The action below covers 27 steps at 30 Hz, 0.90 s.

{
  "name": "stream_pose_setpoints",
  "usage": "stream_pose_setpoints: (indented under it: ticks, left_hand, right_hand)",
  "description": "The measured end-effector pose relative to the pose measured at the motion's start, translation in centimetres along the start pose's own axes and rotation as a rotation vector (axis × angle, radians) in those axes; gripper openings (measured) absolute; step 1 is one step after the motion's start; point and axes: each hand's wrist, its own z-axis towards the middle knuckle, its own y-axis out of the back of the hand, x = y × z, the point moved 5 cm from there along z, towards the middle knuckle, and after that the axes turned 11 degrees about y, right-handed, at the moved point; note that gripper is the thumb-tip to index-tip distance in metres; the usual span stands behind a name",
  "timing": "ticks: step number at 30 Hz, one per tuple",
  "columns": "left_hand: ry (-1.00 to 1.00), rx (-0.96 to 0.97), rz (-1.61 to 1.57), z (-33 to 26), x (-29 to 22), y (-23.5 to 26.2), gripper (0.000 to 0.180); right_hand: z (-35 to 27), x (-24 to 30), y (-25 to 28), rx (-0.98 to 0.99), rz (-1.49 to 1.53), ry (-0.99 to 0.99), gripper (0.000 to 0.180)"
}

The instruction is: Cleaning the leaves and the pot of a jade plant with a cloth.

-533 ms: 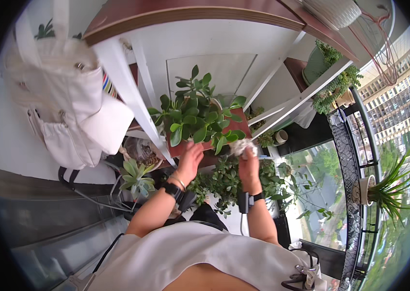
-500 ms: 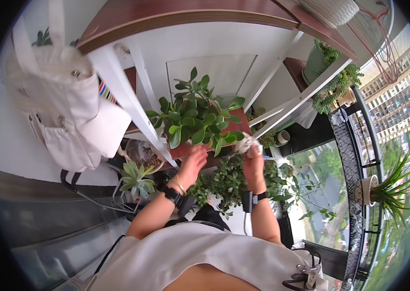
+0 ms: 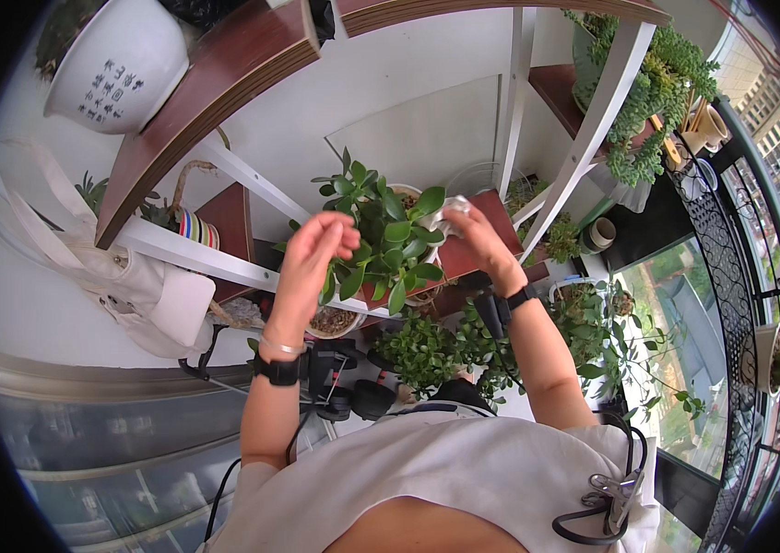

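So, both hands are up at the plant [image 3: 381, 241], a leafy green one in a pale pot sitting on the reddish shelf [image 3: 501, 214] of a white-framed rack. The right hand [image 3: 480, 247] is closed around a small white cloth [image 3: 447, 214], pinching it between thumb and fingers. The cloth sits right at the top-right edge of the plant, touching or just about touching one of the upper leaves there; I can't tell for sure which. So the cloth is at the fingertip end of that hand, just up and left of the palm.

The left hand [image 3: 309, 260] is on the other side of the plant, fingers loosely curled and a bit apart, holding nothing that I can see. Its fingertips are right at the leaves on the plant's left side, maybe touching one, hard to say. The plant ends up between the two hands.

Both wrists have a dark band. Below the shelf there's a small pot of soil [image 3: 333, 322] and a bushy green plant [image 3: 419, 347] lower down. A white tote bag [image 3: 136, 286] hangs off to the left, and a big white pot [image 3: 118, 69] sits on the top shelf.
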Motion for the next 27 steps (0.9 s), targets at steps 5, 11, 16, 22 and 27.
stream_pose_setpoints:
  ticks: [5,11,16,22,27]
  left_hand:
    - [0.055,-0.013,0.398,6.0,2.1,1.1,0.023]
    - [0.085,0.017,0.608,7.5,1.8,1.1,0.023]
    - [0.205,0.316,0.507,7.1,4.5,-1.3,0.036]
    - [0.269,0.599,0.382,6.2,6.4,-3.0,0.043]
    - [0.2,0.664,0.678,4.5,4.9,-4.8,0.044]
  right_hand:
    - [0.5,0.7,-3.6,0.172,0.108,-0.04,0.039]
    - [-1.2,0.8,-3.1,0.258,-0.006,-0.043,0.026]
    - [-1.3,-0.8,-2.6,0.263,0.014,-0.054,0.024]
    - [-0.6,-1.2,-2.6,0.322,0.064,-0.101,0.026]
    - [2.7,-1.6,1.1,0.186,0.02,-0.065,0.032]
